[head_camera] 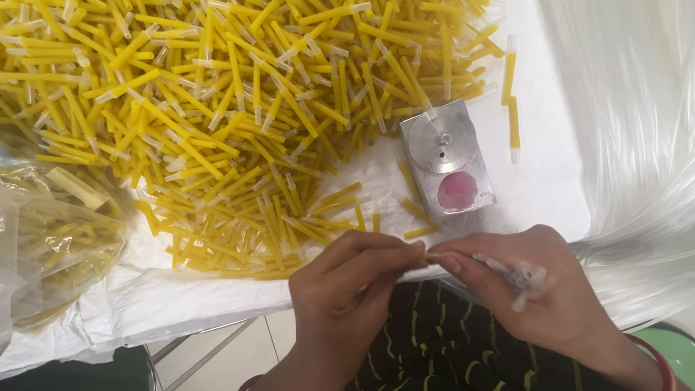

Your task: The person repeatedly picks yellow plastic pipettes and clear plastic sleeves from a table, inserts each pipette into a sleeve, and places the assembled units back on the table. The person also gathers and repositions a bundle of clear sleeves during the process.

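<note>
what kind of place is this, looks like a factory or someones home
Probably a small assembly workbench for hand piecework, though which kind of building is unclear. A big heap of identical yellow tubes covers a white sheet, a metal block jig stands nearby, and a clear bag holds more tubes.

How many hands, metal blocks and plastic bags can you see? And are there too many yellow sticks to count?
Hands: 2, the left hand and the right hand, fingers meeting on a small piece
Metal block: 1
Plastic bag with yellow sticks inside: 1
Yellow sticks: too many to count, a big pile
Total without the sticks: 4
</note>
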